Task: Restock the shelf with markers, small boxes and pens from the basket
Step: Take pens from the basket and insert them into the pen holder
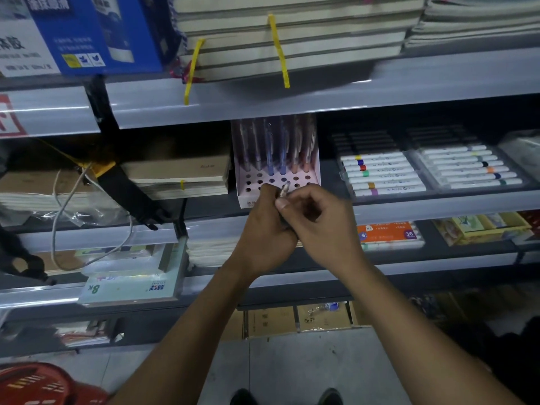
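There is only 1 view, from a camera worn on the person's head. It looks forward and down at a store shelf (292, 100) standing close in front, so the upper boards fill the top of the picture and the floor (292, 363) with the person's shoes (286, 397) is at the bottom edge. Both forearms come in from below and the hands meet near the middle, close to the lens. The wide angle bends the shelf edges. A red basket (38, 384) shows in the lower left corner.
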{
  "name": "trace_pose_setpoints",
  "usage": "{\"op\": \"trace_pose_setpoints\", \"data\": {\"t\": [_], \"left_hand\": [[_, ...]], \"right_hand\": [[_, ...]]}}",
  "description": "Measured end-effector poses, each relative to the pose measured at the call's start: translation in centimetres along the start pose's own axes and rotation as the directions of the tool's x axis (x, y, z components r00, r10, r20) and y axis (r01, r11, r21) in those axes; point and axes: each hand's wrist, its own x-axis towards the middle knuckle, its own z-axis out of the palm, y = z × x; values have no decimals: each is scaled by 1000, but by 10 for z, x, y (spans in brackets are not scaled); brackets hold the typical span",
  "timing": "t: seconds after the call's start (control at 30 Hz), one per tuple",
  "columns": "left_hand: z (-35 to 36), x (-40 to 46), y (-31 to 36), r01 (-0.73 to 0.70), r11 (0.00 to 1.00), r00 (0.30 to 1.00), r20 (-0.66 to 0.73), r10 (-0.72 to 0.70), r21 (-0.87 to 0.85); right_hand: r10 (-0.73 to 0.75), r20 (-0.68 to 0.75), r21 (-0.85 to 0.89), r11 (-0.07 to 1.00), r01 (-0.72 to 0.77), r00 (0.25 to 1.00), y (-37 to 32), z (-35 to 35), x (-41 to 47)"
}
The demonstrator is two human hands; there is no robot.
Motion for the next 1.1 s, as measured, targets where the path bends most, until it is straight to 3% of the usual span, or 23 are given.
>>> {"op": "trace_pose_setpoints", "data": {"t": [0.23,0.53,0.73,1.1], "left_hand": [[6,-3,-10,-83,997,996,28,82,10],[-4,-1,-11,-109,927,972,-156,175,360],[-5,-4,-18,-92,880,971,-153,182,466],[-6,-2,-21,-93,874,967,-167,194,478]], "right_hand": [[29,-112,42,999,-24,993,5,-3,1],[-5,-253,25,1000,11,967,-3,-28,26],[-37,-385,-3,999,39,922,-10,-41,50],[-171,-349,-303,951,62,922,-12,-30,70]]}}
